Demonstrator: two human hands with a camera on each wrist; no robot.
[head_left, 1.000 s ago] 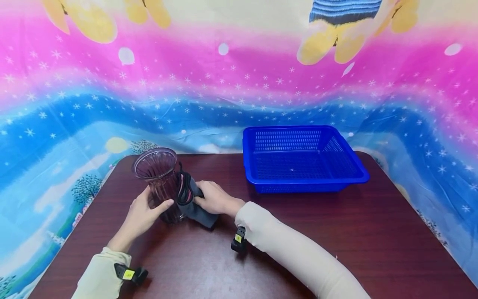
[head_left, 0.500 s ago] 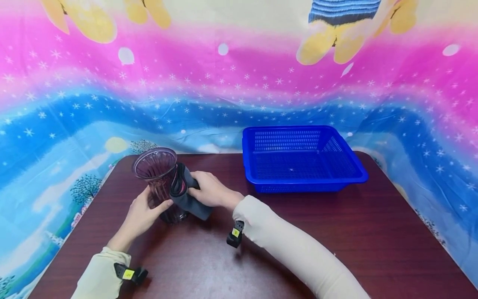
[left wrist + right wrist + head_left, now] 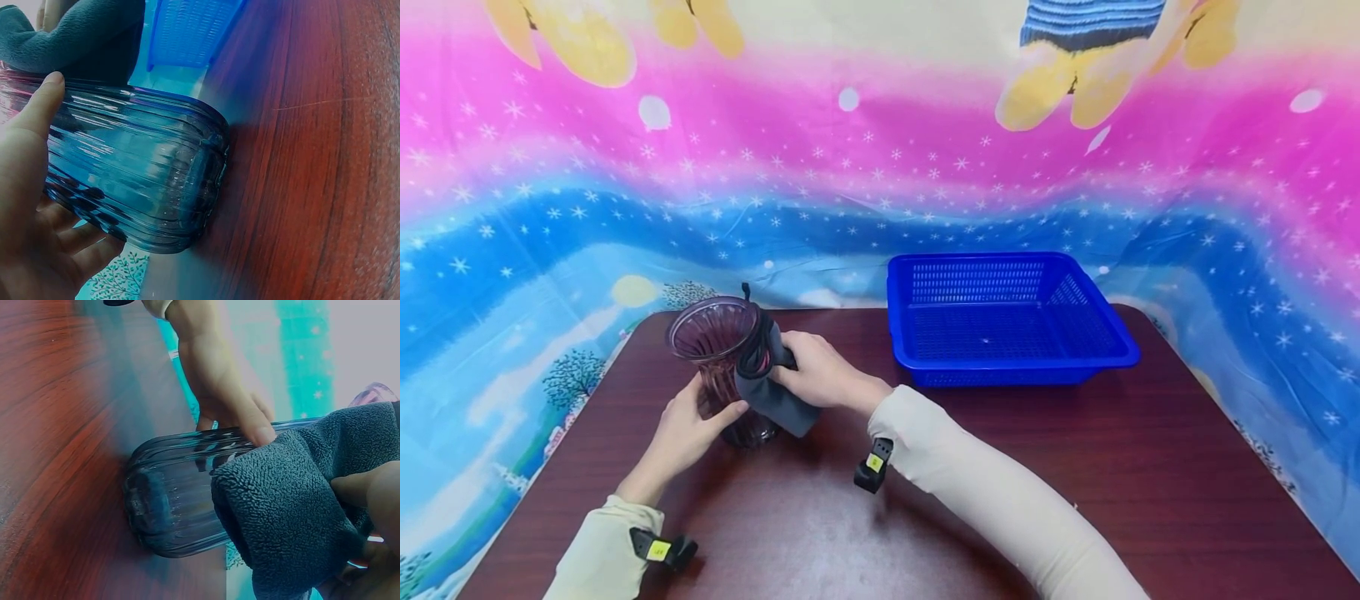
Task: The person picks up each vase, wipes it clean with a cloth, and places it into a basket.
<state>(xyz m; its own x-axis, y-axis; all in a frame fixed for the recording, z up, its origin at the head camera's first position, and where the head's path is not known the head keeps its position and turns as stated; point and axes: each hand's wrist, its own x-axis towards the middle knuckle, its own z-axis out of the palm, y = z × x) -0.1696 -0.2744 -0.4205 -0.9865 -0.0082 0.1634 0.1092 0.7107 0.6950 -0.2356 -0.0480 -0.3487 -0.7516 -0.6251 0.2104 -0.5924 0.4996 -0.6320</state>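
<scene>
A purple-tinted ribbed glass vase (image 3: 715, 333) with a flared rim stands upright at the table's left side. My left hand (image 3: 688, 425) grips its body from the left, thumb on the near face and fingers behind it, as the left wrist view shows around the vase (image 3: 144, 169). My right hand (image 3: 823, 371) holds a folded dark grey cloth (image 3: 778, 400) against the vase's right side. In the right wrist view the cloth (image 3: 281, 506) looks like thick terry and covers the upper part of the vase (image 3: 181, 494). Some right fingers are hidden behind the cloth.
A blue plastic basket (image 3: 1007, 358) with perforated walls sits at the back right of the dark red-brown wooden table (image 3: 1075, 475). A printed curtain (image 3: 865, 167) hangs right behind the table's far edge. Both wrists carry small black cameras.
My right hand and the cloth have moved left and slightly up along the vase's right side, nearer its rim. The left hand and the vase stay in place.
</scene>
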